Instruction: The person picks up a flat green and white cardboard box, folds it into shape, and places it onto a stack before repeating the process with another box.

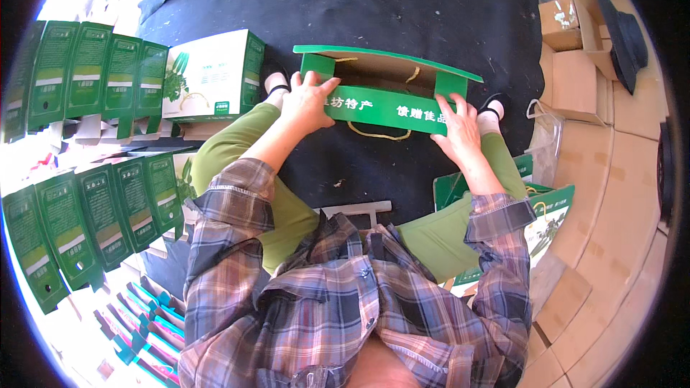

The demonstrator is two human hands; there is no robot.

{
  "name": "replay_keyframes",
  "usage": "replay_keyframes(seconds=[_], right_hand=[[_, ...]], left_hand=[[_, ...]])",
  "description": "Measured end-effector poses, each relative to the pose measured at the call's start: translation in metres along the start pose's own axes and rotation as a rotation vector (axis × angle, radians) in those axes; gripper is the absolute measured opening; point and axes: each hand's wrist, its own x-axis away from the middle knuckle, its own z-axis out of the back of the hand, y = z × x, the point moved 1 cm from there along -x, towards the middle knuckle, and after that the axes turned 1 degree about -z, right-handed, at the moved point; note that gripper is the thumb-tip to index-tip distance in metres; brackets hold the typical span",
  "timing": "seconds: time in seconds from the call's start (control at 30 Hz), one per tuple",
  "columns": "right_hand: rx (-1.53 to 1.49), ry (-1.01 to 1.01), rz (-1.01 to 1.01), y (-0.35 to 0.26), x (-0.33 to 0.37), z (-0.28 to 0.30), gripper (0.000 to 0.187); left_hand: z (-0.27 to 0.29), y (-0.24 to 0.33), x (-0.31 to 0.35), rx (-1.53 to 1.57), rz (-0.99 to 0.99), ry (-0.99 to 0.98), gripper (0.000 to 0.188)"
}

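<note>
A green cardboard gift box (385, 107) stands in front of me between my feet. Its top gapes, showing a brown inside, and a long green flap (388, 57) is raised along the far side. Yellow cord handles show, one a loop (379, 134) hanging on the near side. My left hand (309, 104) grips the left end of the box, thumb and fingers over the top edge. My right hand (460, 131) holds the right end, fingers on the near panel and corner. The box's lower part is hidden by its near panel.
Green-and-white cartons stand in two rows on the left, one white-faced carton (208, 75) closest to my left foot. Flattened green cartons (553, 223) lean by my right leg. Brown cardboard boxes (575, 86) line the right side. A black sheet (431, 0) covers the floor.
</note>
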Motion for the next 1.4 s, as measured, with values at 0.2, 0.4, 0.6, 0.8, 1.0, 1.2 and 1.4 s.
replay_keyframes(seconds=[0.2, 0.4, 0.6, 0.8, 1.0, 1.2, 1.4], right_hand=[[0.065, -0.034, -0.007, -0.006, 0.000, -0.003, 0.089], [0.069, -0.034, -0.004, 0.001, 0.002, -0.007, 0.093], [0.075, -0.102, -0.023, -0.008, -0.006, -0.005, 0.094], [0.110, -0.090, -0.011, 0.001, -0.005, -0.003, 0.093], [0.081, -0.109, -0.003, -0.013, -0.006, -0.006, 0.095], [0.052, -0.065, 0.058, -0.007, -0.008, -0.004, 0.096], [-0.196, -0.034, 0.037, -0.005, -0.016, 0.015, 0.094]], left_hand=[[-0.005, 0.013, 0.007, -0.174, 0.058, 0.023, 0.098], [-0.009, 0.025, 0.014, -0.175, 0.116, 0.033, 0.094], [-0.017, 0.020, 0.018, -0.348, -0.020, 0.185, 0.066], [-0.018, 0.027, 0.001, -0.215, -0.170, 0.202, 0.058], [-0.029, 0.037, 0.007, -0.277, -0.182, 0.348, 0.054], [-0.018, 0.044, -0.001, -0.226, -0.135, 0.197, 0.058], [0.002, 0.037, -0.002, -0.138, -0.090, 0.088, 0.072]])
